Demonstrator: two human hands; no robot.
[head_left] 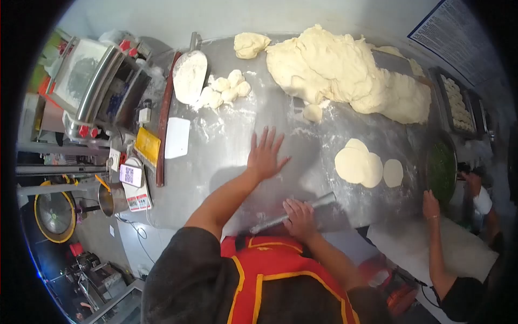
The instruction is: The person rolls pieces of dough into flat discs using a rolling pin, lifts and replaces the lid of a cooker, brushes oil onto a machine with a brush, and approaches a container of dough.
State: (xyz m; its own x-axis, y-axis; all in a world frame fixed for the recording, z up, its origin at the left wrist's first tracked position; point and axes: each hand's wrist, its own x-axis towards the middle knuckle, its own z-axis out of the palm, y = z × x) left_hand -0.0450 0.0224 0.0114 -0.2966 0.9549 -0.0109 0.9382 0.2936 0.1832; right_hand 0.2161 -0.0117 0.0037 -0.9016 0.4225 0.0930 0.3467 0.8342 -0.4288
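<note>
My left hand [265, 153] is stretched over the grey metal table [232, 156], fingers spread, with nothing in it. Nearer my body, my right hand [300, 217] lies wrapped over a metal-looking rolling pin [324, 200] close to the table's front edge. To the right, several thin dough rounds [368, 168] overlap, and a single dough round [393, 173] sits beside them. A small dough disc [312, 113] lies below the big dough mass [350, 70]. Floured dough balls [229, 89] are clustered at the back left, next to a scoop of flour [190, 78].
A brown wooden stick [165, 124], a white scraper [177, 137] and a scale [137, 189] line the left side. A dough machine [86, 81] stands further left. At right are a pan of green filling [441, 167], a tray [457, 102] and another person's arm [436, 243].
</note>
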